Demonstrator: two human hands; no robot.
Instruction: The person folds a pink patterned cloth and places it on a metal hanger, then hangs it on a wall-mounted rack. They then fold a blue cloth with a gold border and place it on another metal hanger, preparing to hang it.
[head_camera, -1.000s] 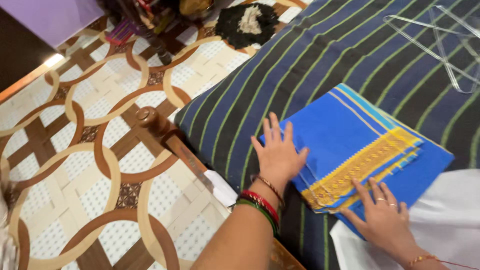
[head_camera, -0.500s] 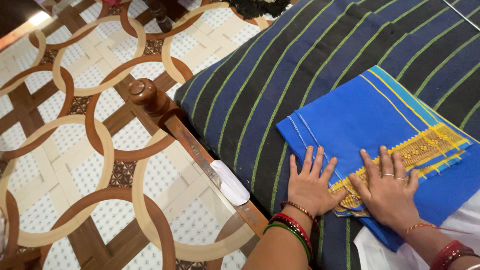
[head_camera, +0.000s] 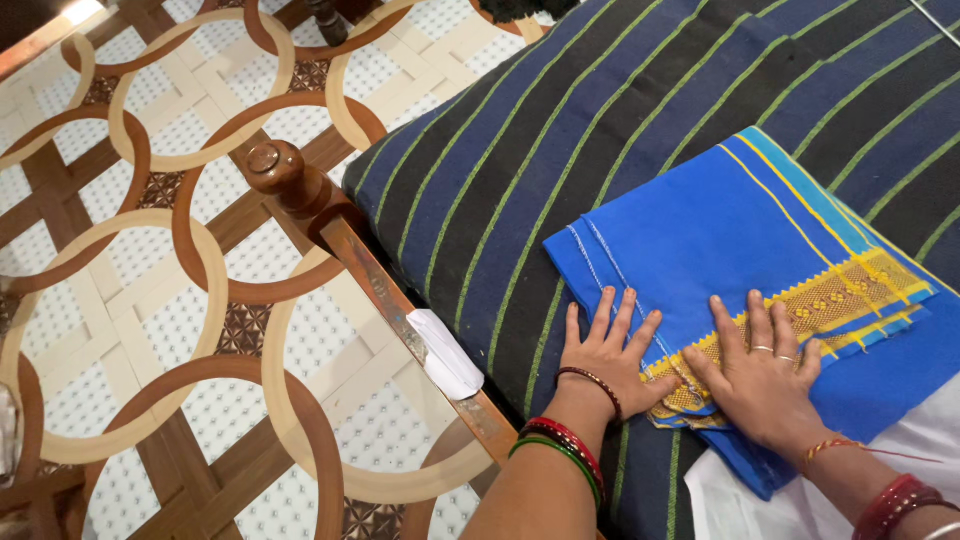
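A folded blue cloth (head_camera: 720, 230) with a yellow woven border is seen lying on a bedcover (head_camera: 560, 130) of dark blue and black stripes with thin green lines. The cloth is placed on the right part of the scene, and its near corner is located under the two hands.

The left hand (head_camera: 608, 352) is laid flat, palm down, with the fingers spread. It is pressed on the near left edge of the cloth, partly on the cloth and partly on the bedcover. Nothing is grasped by it; it is open and only rests. Red and green bangles (head_camera: 562, 448) are worn on this wrist, together with a thin dark bracelet.

The right hand (head_camera: 762, 372) is also laid flat and open, just beside the left hand, with the two almost touching. It is pressed on the yellow border (head_camera: 830, 295) at the near edge of the cloth. Rings are seen on two fingers, and a thread and red bangles are worn on the wrist. Nothing is held by it either.

A white fabric (head_camera: 900, 470) is seen at the near right corner, touching the blue cloth.

To the left, a wooden bed frame (head_camera: 380, 290) with a round knob (head_camera: 272, 168) is visible, and a white tag (head_camera: 443, 352) is fixed on the rail. Beyond it, a floor (head_camera: 150, 250) with brown and cream interlaced circles is shown.
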